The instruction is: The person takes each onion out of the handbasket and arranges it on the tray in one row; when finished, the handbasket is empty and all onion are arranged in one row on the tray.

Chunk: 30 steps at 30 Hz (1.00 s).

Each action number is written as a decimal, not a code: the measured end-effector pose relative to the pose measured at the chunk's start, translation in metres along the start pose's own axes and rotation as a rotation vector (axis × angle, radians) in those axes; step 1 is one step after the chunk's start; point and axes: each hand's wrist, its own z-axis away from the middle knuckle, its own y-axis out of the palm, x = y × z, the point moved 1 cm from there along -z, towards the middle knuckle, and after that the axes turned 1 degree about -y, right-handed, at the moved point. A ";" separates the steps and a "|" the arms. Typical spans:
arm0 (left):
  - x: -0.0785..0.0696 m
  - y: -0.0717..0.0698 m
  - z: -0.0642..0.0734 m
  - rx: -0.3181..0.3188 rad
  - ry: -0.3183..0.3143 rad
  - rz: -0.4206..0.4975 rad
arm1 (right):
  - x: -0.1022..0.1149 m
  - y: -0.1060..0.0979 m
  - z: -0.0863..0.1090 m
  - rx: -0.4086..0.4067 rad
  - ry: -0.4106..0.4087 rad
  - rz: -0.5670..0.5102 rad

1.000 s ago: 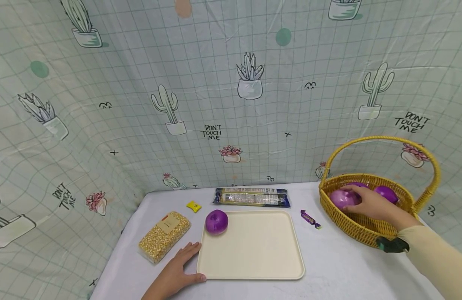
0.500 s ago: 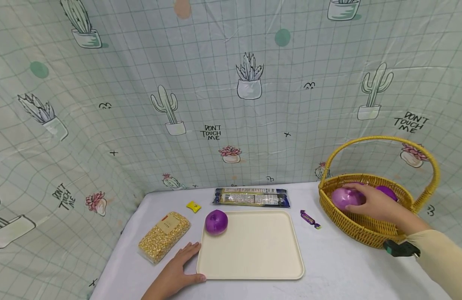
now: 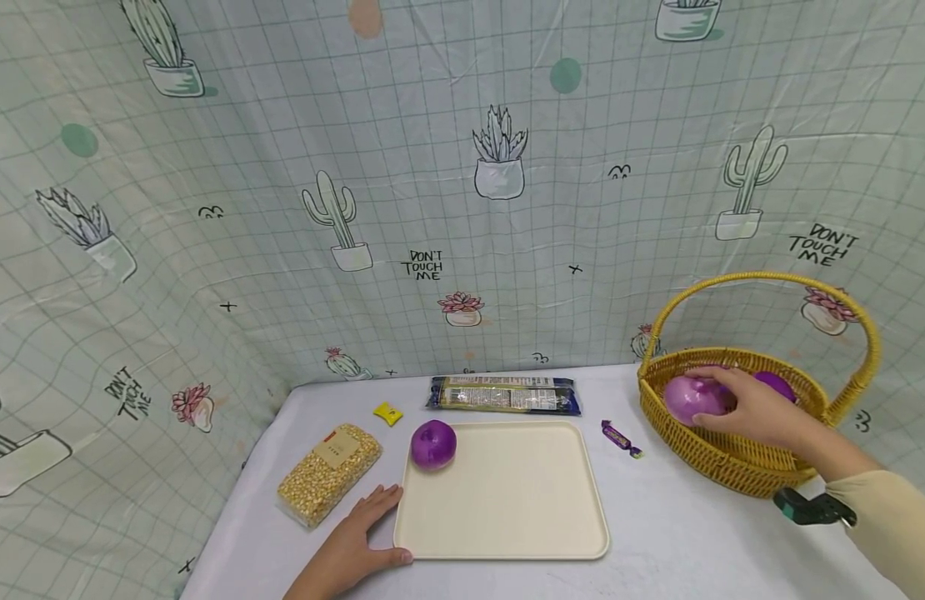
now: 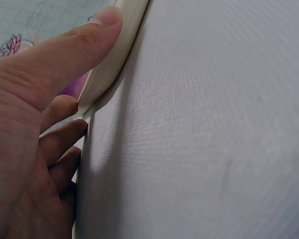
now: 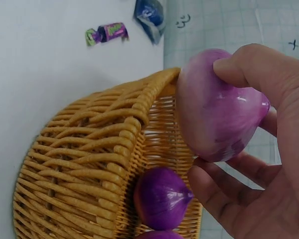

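In the head view, my right hand [image 3: 751, 408] grips a pale purple onion [image 3: 687, 401] over the left part of a yellow wicker basket [image 3: 721, 467]. The right wrist view shows the thumb on one side of this onion [image 5: 214, 109] and fingers on the other. Darker purple onions [image 5: 162, 199] lie lower in the basket. My left hand [image 3: 350, 537] rests at the near left corner of a cream tray [image 3: 507, 500], fingers extended along its side and thumb at its front edge. Another purple onion [image 3: 433, 445] sits in the tray's far left corner.
A bag of corn kernels [image 3: 330, 475] lies left of the tray, with a small yellow packet [image 3: 388, 412] behind it. Long dark-blue packages [image 3: 503, 394] lie behind the tray. A purple wrapped candy [image 3: 622, 438] lies between tray and basket. The basket's tall handle [image 3: 762, 276] arches overhead.
My right hand and the pale onion have shifted slightly to the right, and the forearm has moved a little outward. My left hand stays at the tray corner.
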 end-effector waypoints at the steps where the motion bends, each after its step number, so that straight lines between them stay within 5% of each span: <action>1: 0.000 0.000 0.000 0.000 0.002 0.001 | 0.002 0.000 0.000 0.000 -0.006 -0.006; 30: 0.000 -0.001 0.001 0.004 0.025 0.001 | 0.052 0.039 0.004 0.010 -0.113 -0.067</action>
